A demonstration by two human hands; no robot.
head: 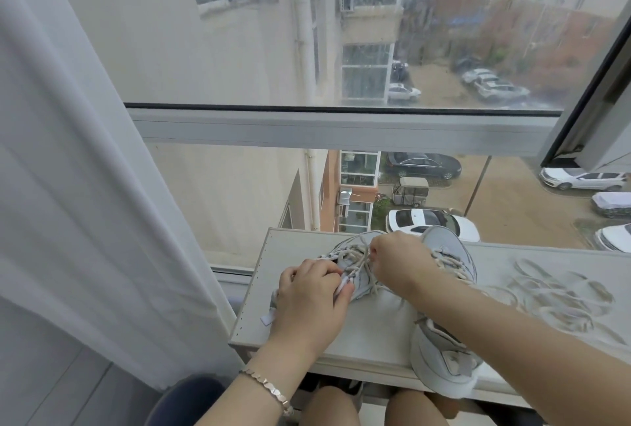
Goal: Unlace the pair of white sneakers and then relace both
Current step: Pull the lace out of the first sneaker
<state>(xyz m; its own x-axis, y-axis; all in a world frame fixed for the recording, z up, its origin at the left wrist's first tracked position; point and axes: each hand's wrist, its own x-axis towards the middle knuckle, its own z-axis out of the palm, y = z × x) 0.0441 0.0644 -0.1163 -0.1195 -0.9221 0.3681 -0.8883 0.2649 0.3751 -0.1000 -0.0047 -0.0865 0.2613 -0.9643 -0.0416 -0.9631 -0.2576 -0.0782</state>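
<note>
- We see the left hand [309, 299] lying over the rear part of the left sneaker [356, 277]. Its fingers are curled across the upper, and the thumb is pressed against a white strip at the sneaker's side, so the hand grips the sneaker.
- The right hand [399, 263] is raised over the same sneaker. Its thumb and fingertips are closed together, pinching a strand of the lace [358, 256] above the eyelet rows.
- The lace is threaded in crossings up the left sneaker. Loose beige ends trail onto the table [293, 248] toward the person.
- The right sneaker [444, 360] lies just beside the left one, still laced. Its toe points toward the window [341, 125] and its heel overhangs the near table edge. The right forearm crosses above its middle.
- Both sneakers rest on the left half of the pale table, which stands against the window. We note faint oval markings on the table's right half.
- A white curtain [85, 186] hangs at the left.
- A metal bracelet [269, 388] circles the left wrist.
- Through the glass we see buildings and parked cars below.
</note>
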